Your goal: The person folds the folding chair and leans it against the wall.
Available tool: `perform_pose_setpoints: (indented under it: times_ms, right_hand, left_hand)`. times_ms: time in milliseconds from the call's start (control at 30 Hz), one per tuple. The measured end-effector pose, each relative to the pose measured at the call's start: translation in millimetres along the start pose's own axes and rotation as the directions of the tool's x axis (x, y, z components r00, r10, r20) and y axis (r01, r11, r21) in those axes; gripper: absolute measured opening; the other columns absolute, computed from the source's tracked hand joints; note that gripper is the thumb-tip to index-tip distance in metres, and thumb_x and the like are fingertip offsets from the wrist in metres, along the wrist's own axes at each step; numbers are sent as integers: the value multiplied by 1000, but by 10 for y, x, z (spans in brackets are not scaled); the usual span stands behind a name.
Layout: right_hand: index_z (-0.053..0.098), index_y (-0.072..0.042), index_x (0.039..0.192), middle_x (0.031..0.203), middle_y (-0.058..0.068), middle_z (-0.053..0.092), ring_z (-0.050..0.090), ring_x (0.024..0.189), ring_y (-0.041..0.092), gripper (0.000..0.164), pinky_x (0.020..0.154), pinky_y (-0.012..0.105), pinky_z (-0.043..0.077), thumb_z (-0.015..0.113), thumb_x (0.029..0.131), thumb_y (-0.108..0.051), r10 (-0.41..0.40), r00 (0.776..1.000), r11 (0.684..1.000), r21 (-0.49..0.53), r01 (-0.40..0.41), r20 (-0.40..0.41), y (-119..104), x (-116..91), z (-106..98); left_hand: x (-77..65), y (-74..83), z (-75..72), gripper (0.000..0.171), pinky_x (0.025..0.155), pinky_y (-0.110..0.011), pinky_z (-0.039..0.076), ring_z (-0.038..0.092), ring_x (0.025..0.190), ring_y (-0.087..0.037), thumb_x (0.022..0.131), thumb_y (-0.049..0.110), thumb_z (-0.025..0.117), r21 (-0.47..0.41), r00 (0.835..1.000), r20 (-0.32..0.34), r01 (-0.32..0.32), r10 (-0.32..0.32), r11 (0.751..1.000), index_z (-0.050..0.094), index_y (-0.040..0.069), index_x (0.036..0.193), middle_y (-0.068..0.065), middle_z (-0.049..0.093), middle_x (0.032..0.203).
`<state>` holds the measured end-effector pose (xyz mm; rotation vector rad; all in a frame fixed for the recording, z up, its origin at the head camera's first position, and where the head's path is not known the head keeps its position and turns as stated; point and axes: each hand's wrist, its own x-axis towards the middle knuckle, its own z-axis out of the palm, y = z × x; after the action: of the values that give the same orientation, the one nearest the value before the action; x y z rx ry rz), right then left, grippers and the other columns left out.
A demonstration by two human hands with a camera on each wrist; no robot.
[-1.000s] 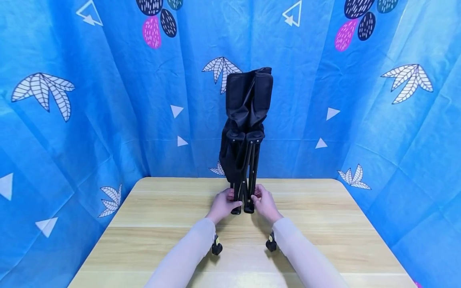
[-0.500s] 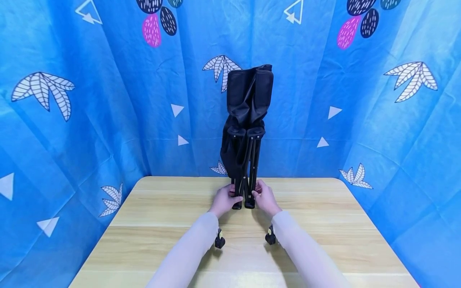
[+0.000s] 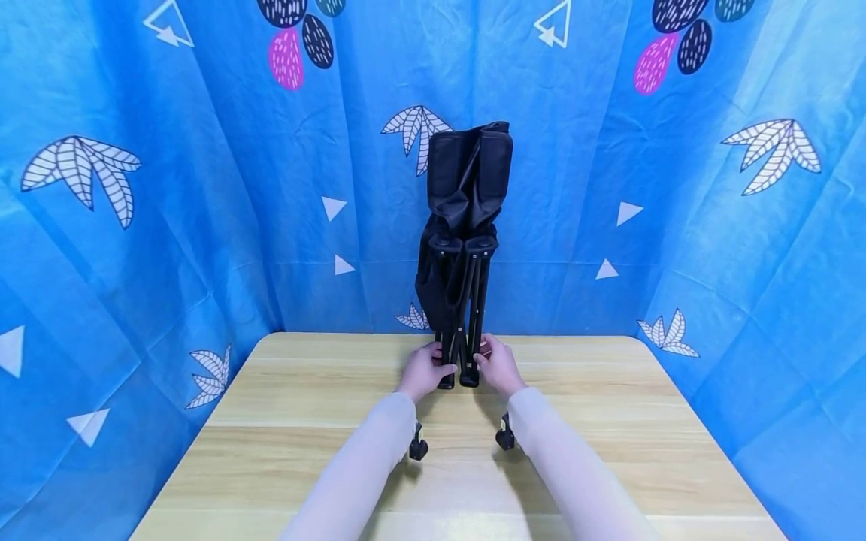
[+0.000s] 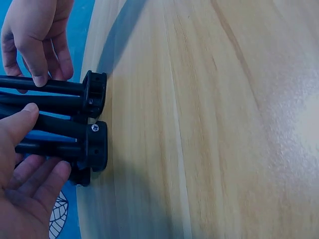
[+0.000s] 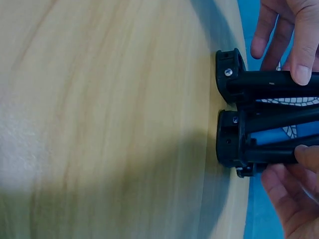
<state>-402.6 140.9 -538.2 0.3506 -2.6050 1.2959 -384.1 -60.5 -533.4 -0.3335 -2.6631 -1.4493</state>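
Observation:
A folded black camping chair (image 3: 467, 180) stands upright near the far edge of the table, its fabric bunched above and its thin tube legs (image 3: 463, 342) below. My left hand (image 3: 422, 372) grips the left legs just above their feet, thumb in front and fingers behind. On the other side, my right hand (image 3: 499, 366) pinches the right legs low down. Plastic feet with screws, such as the left foot (image 4: 94, 147), cap the tubes close over the wood in the left wrist view. In the right wrist view a second foot (image 5: 230, 139) sits beside my right thumb.
The light wooden table (image 3: 284, 451) has rounded far corners. Right behind it hangs a blue patterned curtain (image 3: 365, 188), which also runs along both sides. Small black wrist cameras (image 3: 418, 443) hang below both sleeves.
Both hands have slid a little forward with the chair's legs, so the feet now stand nearer the far edge. The grip on the legs looks the same.

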Motion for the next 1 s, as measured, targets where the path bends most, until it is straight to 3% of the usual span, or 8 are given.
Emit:
perform_pose_setpoints:
  times_ms: [600,1000]
  right_hand:
    - [64,-1,124,104,22,80,78,95,35,24,84,49,65,72,101,1,88,996,995,-40,-88,-5,-82,85,5]
    - [66,2,125,103,18,79,76,96,34,28,89,51,64,75,99,-3,96,995,994,-53,-94,26,-86,59,-71]
  left_hand:
    - [64,43,-5,55,106,-55,59,74,117,-42,95,16,85,56,999,-45,34,-32,998,64,-3,143,-25,77,124]
    - [49,79,-58,57,105,-54,60,74,117,-44,96,17,83,49,1000,-15,28,-28,998,60,-8,142,-29,75,125]
